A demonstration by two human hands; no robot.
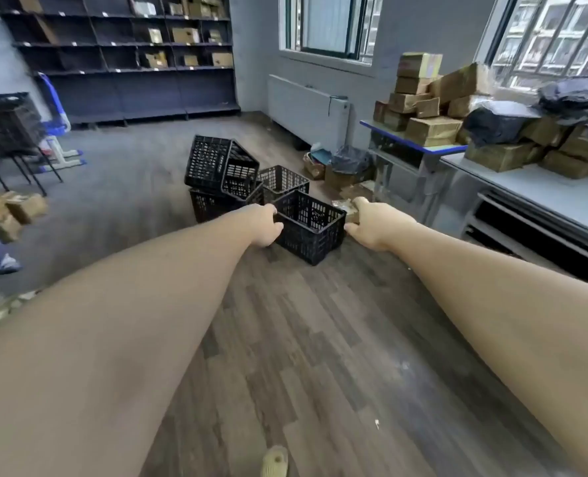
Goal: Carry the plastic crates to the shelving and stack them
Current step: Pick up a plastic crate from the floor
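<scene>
Both arms reach forward: the left hand (pixel 267 226) curls round the left end of the nearest crate (pixel 311 226) and the right hand (pixel 371 224) closes on its right end. The crate seems to rest on the floor (pixel 320 339). This looks like the pick-up, so the next move calls for a level lift. The other crates (pixel 223 173) lie heaped just behind, and the shelving (pixel 130 60) stands well apart at the far wall.
</scene>
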